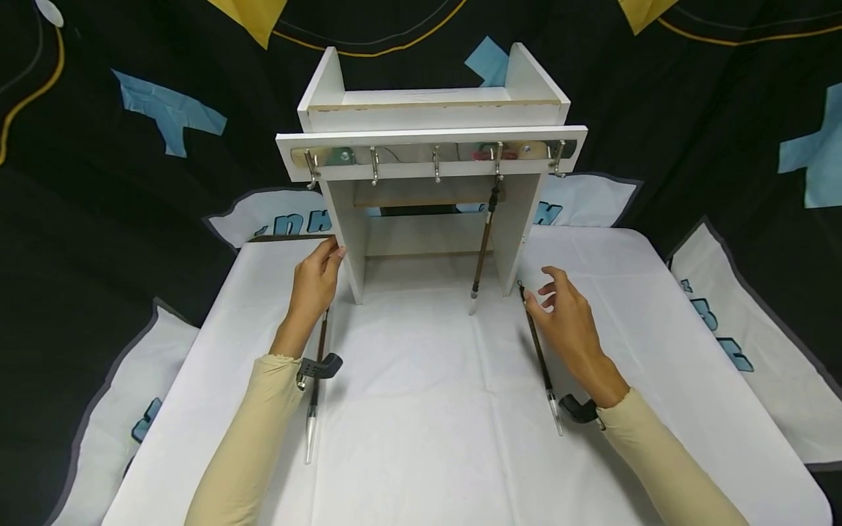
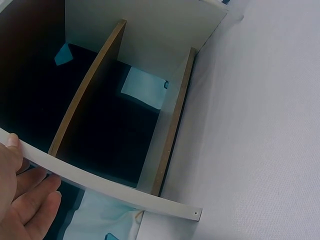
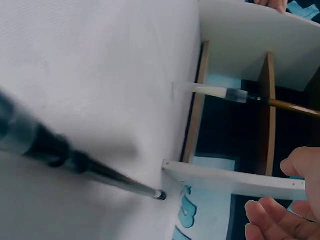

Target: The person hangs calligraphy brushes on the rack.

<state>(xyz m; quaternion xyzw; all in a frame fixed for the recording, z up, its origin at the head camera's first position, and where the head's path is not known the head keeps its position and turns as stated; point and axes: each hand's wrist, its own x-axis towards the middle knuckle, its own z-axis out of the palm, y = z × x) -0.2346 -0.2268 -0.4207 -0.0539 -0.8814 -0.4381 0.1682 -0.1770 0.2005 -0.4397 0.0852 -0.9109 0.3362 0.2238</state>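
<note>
White shelf unit (image 1: 421, 117) stood upright on the white table (image 1: 408, 424), with five hooks (image 1: 437, 164) along its front rail (image 1: 395, 136). One hanging brush (image 1: 484, 241) was suspended, tip down, from the second hook from the shelf's right. The left hand (image 1: 312, 283) was at the shelf's left side, thumb on the panel edge and fingers by the outer face; whether it pinched the panel or merely touched it could not be determined. The right hand (image 1: 571, 321) held nothing, fingers loosely bent and thumb apart, just off the shelf's right side. Near it, the right-hand brush (image 1: 538, 347) lay with its looped end beside the shelf's front right foot. The left-hand brush (image 1: 313, 398) lay forward of the shelf's left foot, partly hidden by the wrist. Uneven pushing was judged liable to skew or tip the shelf; a jolt could have unseated the hanging brush, and a low right-hand sweep could have rolled the brush beside it.
</note>
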